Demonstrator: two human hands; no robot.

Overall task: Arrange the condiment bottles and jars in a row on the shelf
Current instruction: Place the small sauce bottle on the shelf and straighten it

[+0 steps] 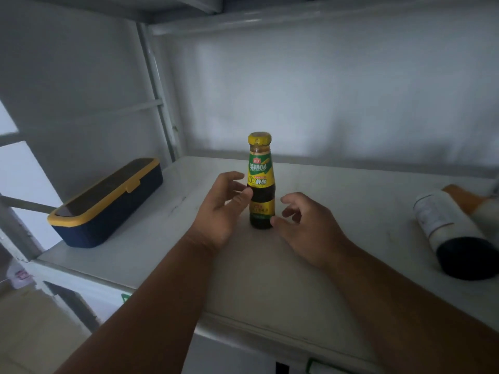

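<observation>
Glass, dark sauce bottle [261, 182], yellow cap, upright at frame centre on shelf [351, 201] | my left hand [220, 209] and right hand [305, 225] flank it, fingers loose, gripping nothing | judged heavy, slippery, breakable; grasp lower body.

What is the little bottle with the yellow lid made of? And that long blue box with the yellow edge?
The sauce bottle looks like clear glass, though plastic is possible: the dark sauce shows through its shiny wall between the printed yellow and green labels. Its yellow cap is probably plastic or foil-wrapped. The blue box looks like matte moulded plastic, with rounded corners, a yellow rim and a clip-style latch.
</observation>
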